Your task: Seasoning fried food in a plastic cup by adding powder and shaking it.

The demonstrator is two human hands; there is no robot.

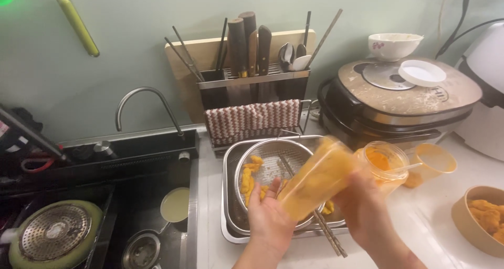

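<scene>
Even indoor light, medium bright, soft shadows only. Sink point(142, 216) at near left sits dim. Mild glare on white worktop point(436, 206) at right. Motion blur smears tilted plastic tub point(315, 177); green flare far left corner.

Left hand point(269, 216) flat; right hand point(362, 208) gripping

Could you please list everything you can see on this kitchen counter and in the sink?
Round metal mesh strainer: one, silver, in a steel pan, holding orange pieces.
Clear plastic container: one, orange-smeared, tilted over the strainer.
Chopsticks: one pair, across the strainer.
Clear jar: one, orange inside, right of the strainer.
Round wooden bowl: one, tan, far right.
Electric cooker: one, brown lid, back right.
Knife rack: one, dark, by the wall.
Curved faucet: one, silver, over the black sink.
Hands: left at the strainer; right gripping the container.
</scene>
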